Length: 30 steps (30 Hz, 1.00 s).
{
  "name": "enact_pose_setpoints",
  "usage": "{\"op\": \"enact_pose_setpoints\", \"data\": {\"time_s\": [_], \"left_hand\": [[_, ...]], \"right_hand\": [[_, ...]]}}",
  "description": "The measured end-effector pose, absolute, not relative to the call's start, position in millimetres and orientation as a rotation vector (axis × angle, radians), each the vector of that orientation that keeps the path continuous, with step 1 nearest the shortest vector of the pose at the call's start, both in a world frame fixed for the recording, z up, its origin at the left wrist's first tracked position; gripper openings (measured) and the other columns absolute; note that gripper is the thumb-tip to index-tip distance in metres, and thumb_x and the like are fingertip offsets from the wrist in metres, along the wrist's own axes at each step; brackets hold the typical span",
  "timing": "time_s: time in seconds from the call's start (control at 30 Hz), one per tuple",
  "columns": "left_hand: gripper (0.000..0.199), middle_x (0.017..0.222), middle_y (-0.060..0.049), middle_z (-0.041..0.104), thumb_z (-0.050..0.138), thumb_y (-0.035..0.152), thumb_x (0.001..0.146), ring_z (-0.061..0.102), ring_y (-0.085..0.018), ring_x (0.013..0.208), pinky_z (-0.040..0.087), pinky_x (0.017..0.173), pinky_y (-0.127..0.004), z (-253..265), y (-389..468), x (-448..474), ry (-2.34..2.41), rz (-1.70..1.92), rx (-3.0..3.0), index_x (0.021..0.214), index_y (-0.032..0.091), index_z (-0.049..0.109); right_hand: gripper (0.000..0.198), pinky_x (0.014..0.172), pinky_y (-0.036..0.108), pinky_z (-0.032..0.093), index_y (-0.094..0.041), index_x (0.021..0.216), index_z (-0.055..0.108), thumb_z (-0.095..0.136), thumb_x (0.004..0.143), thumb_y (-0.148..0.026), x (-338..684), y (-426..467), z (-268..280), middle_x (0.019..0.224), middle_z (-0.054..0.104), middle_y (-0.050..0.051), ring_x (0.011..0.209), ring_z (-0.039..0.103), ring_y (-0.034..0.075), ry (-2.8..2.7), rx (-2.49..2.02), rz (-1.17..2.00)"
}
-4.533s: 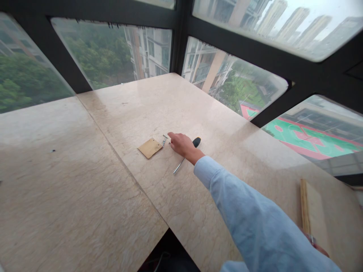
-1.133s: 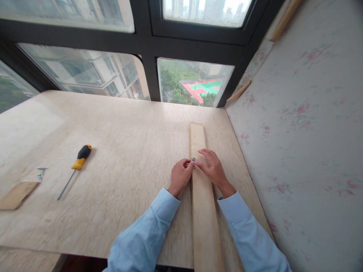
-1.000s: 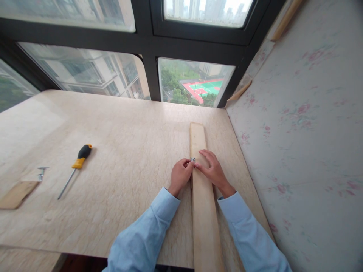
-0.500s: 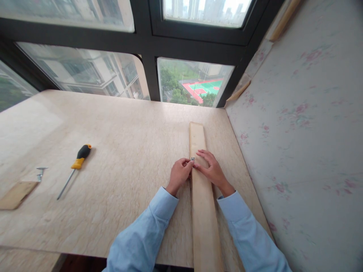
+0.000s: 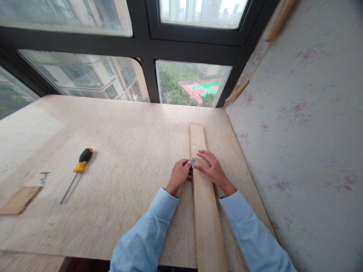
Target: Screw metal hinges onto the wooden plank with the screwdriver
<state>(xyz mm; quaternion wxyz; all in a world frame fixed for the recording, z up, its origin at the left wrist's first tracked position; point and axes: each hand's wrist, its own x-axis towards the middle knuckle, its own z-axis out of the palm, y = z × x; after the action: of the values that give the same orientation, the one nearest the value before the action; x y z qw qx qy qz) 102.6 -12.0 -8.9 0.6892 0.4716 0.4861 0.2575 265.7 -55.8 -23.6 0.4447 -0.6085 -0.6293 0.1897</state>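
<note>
A long pale wooden board (image 5: 208,211) lies lengthwise on the table, running from the near edge toward the window. On its left edge, about a third of the way from the far end, sits a small silver metal hinge (image 5: 193,163) with holes in it. My left hand (image 5: 180,174) pinches the hinge from the left, its fingers closed at the board's side. Over the board rests my right hand (image 5: 211,168), fingers apart, with the thumb close to the hinge's right edge. Whether that thumb touches it is hard to see.
A yellow-and-black screwdriver (image 5: 81,162) lies on the table (image 5: 127,143) to the left. Beyond it are a small wooden piece (image 5: 21,200) and a few metal bits (image 5: 43,177). A flowered wall (image 5: 297,132) rises on the right, with dark-framed windows (image 5: 187,47) behind.
The hinge shows more fully now, as the fingertips and thumbs have drawn slightly apart around it. Both hands stay at the same spot on the board. The view has shifted slightly.
</note>
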Motion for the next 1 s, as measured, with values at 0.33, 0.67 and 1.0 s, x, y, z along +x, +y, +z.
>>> {"op": "enact_pose_setpoints", "data": {"time_s": [0.33, 0.67, 1.0], "left_hand": [[0.023, 0.082, -0.007, 0.070, 0.059, 0.035, 0.088, 0.066, -0.013, 0.063, 0.053, 0.054, -0.022, -8.0, -11.9, 98.6, 1.018, 0.567, 1.031, 0.094, 0.014, 0.064], [0.021, 0.084, -0.007, 0.070, 0.062, 0.032, 0.086, 0.067, -0.013, 0.066, 0.051, 0.054, -0.021, -8.3, -10.8, 97.2, 1.020, 0.552, 1.041, 0.095, 0.014, 0.065], [0.027, 0.079, -0.007, 0.069, 0.060, 0.037, 0.087, 0.065, -0.014, 0.061, 0.052, 0.050, -0.022, -1.6, -10.9, 103.1, 1.110, 0.556, 1.055, 0.097, 0.012, 0.067]], "right_hand": [[0.041, 0.111, 0.052, 0.040, -0.027, 0.120, 0.068, 0.074, 0.082, -0.039, 265.9, -56.5, -24.0, 0.132, 0.063, 0.011, 0.128, 0.054, 0.027, -1.582, -1.507, 0.453], [0.038, 0.111, 0.053, 0.041, -0.029, 0.115, 0.072, 0.076, 0.079, -0.040, 269.5, -57.4, -21.9, 0.136, 0.061, 0.010, 0.130, 0.053, 0.028, -1.627, -1.531, 0.506], [0.036, 0.112, 0.052, 0.040, -0.029, 0.113, 0.073, 0.075, 0.080, -0.043, 270.3, -57.4, -22.1, 0.136, 0.061, 0.010, 0.130, 0.052, 0.028, -1.600, -1.522, 0.541]]}}
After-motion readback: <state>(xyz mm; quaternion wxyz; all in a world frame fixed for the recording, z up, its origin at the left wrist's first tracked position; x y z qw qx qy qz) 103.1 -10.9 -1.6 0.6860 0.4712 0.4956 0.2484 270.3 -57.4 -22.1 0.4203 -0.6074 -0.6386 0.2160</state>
